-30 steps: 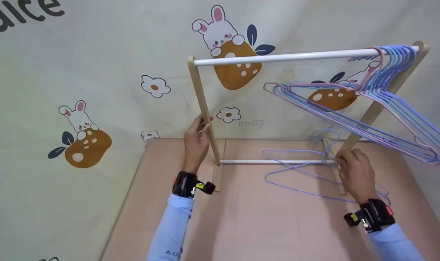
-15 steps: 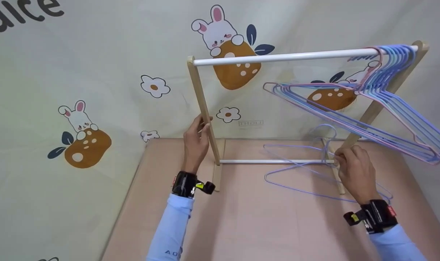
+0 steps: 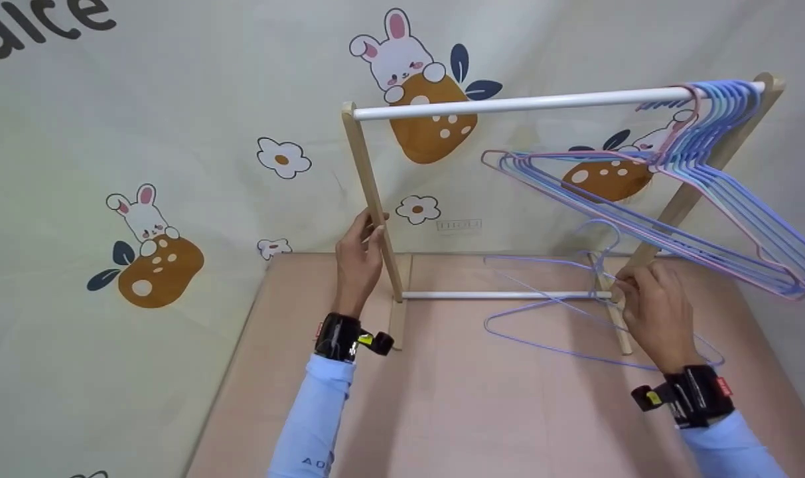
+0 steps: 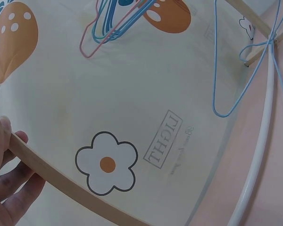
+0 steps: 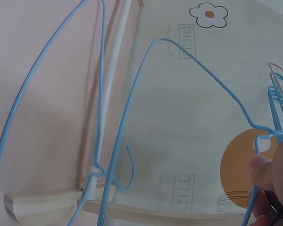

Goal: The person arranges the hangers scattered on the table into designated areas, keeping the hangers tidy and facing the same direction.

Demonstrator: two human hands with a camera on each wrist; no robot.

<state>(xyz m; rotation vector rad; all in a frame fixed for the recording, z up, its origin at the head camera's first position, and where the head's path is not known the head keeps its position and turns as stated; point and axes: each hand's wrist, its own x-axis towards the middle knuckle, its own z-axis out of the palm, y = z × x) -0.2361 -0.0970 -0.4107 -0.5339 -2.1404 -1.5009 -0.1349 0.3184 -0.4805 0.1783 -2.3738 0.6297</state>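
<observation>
A small wooden clothes rack stands on the pink tabletop (image 3: 455, 398), with a white top rail (image 3: 521, 103) and a white lower rail (image 3: 502, 295). My left hand (image 3: 361, 251) grips the rack's left post (image 3: 370, 186); in the left wrist view my fingers (image 4: 12, 186) curl round that post (image 4: 61, 179). My right hand (image 3: 648, 302) pinches the neck of a blue wire hanger (image 3: 541, 261), held tilted just above the lower rail. In the right wrist view my thumb (image 5: 265, 170) presses on that hanger (image 5: 203, 74). A second blue hanger (image 3: 548, 348) lies flat on the table beneath it.
Several blue and pink hangers (image 3: 714, 172) hang bunched at the right end of the top rail, beside the right post (image 3: 681, 199). A cream wall cloth (image 3: 176, 133) printed with rabbits and flowers rises behind the rack. The rack's wooden foot (image 5: 42, 200) rests on the table.
My right hand has raised the pinched hanger slightly, so its hook sits higher than before. The left hand and the rack have not moved.
</observation>
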